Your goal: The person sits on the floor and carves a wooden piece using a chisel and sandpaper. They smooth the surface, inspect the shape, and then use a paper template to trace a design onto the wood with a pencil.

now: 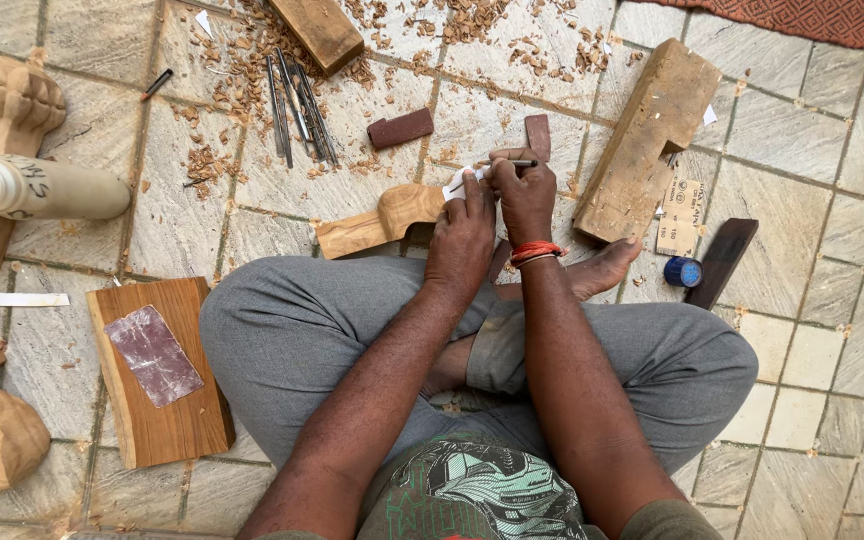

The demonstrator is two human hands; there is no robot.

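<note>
1. Our right hand [524,195] pinches a pencil [512,164] beside the curved wooden piece [382,222].
2. Our left hand [462,230] presses there, fingers together.
3. Right of it lies beige sandpaper [680,217], then a blue cap [683,272].

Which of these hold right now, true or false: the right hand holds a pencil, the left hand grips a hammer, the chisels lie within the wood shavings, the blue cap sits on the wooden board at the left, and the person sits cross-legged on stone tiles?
1. The right hand holds a pencil. True.
2. The left hand grips a hammer. False: it rests on a small carved wood piece.
3. The chisels lie among wood shavings. True.
4. The blue cap sits on the left wooden board. False: it lies on the floor by the right foot; the board carries a sheet of sandpaper.
5. The person sits cross-legged on stone tiles. True.
</note>
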